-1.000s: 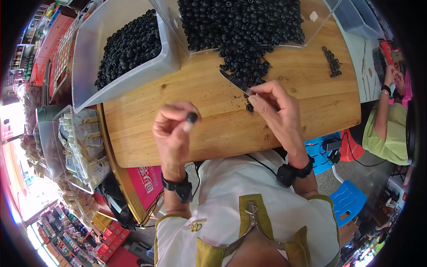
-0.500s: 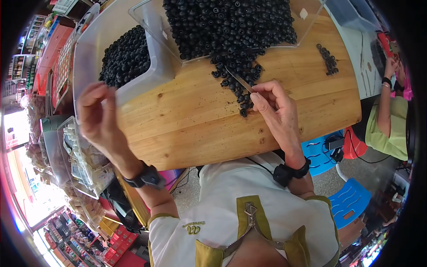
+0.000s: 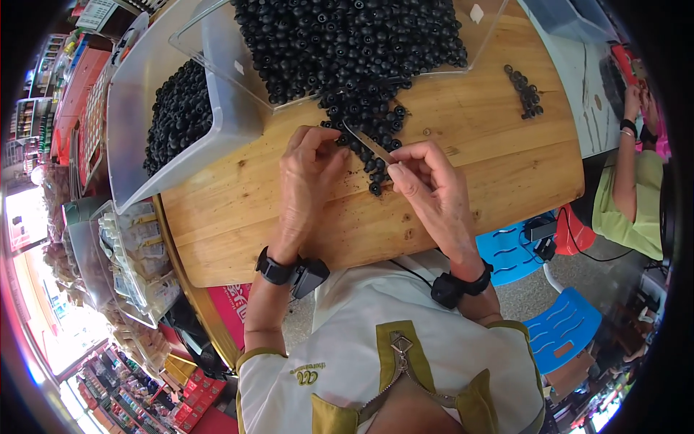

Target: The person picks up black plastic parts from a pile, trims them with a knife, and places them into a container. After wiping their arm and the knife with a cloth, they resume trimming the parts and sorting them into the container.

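Just on the near side of the loose pile of small round black pieces (image 3: 361, 119): my right hand (image 3: 432, 184) has a small knife (image 3: 374, 150) pinched between thumb and fingers, blade angled away and to the left, tip over the pile. My left hand (image 3: 311, 163) is at the pile's left edge, thumb and fingers drawn together beside the nearest pieces. Fingertips are mostly turned from the camera, so can't tell if one is caught between them.

Pile sits bare on the wooden table (image 3: 506, 159), thinning to a tail toward me. Dark crumbs scattered left of that tail.

Left of the pile, apart from it: translucent bin (image 3: 235, 123) with a decent batch of black pieces inside. Right of the pile, well apart: a small cluster of pieces (image 3: 525, 92), by itself on the wood.

Behind the pile and running into it: clear tray (image 3: 473, 43), heaped with more of the same.

Progress, my read: bin batch and the cluster are set apart already. Tray heap plus pile look like the bigger share, so plenty left to handle, nowhere near done.

Far right of the pile, past the table: another person's forearm (image 3: 627, 163) and green sleeve (image 3: 640, 210).
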Demonstrator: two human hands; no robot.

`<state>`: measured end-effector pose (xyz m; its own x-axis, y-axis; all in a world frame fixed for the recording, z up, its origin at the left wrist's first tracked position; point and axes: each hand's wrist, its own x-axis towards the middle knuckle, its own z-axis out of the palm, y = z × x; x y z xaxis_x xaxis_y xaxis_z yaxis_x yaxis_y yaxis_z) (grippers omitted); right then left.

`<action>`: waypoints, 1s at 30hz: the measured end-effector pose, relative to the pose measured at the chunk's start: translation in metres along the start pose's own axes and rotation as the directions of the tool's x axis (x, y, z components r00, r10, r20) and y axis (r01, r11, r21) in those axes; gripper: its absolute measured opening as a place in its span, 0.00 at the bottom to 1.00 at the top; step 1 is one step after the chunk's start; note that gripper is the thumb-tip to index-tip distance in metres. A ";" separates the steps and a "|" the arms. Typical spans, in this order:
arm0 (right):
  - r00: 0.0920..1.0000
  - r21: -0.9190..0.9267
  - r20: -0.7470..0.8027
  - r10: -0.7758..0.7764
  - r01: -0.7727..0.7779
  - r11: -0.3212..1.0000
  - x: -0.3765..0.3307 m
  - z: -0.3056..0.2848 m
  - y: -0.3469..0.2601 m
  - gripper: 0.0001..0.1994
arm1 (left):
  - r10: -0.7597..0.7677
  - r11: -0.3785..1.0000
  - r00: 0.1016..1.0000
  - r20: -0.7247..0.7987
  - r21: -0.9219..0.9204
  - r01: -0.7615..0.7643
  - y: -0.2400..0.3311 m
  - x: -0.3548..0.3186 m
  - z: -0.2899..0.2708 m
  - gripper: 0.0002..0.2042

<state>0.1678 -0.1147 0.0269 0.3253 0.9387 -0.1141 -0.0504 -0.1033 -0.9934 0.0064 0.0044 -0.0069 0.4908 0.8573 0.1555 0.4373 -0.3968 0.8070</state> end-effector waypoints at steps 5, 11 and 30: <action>1.000 -0.014 0.006 -0.019 0.019 1.000 -0.003 0.001 -0.001 0.09 | -0.029 0.997 0.999 0.015 0.071 0.027 0.001 0.000 0.001 0.11; 0.994 -0.145 0.106 -0.040 0.055 0.988 -0.007 0.007 -0.014 0.13 | -0.203 0.763 0.974 0.097 -0.608 0.220 0.011 -0.019 -0.018 0.10; 0.911 -0.224 0.276 -0.305 0.370 0.902 -0.017 0.047 -0.023 0.18 | -0.203 0.540 0.979 0.004 -0.834 0.115 0.009 -0.064 -0.047 0.14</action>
<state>0.1187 -0.1129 0.0527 0.0514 0.9778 0.2030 0.2865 0.1803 -0.9409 -0.0563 -0.0392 0.0172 0.3949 0.9186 -0.0134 -0.3353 0.1577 0.9288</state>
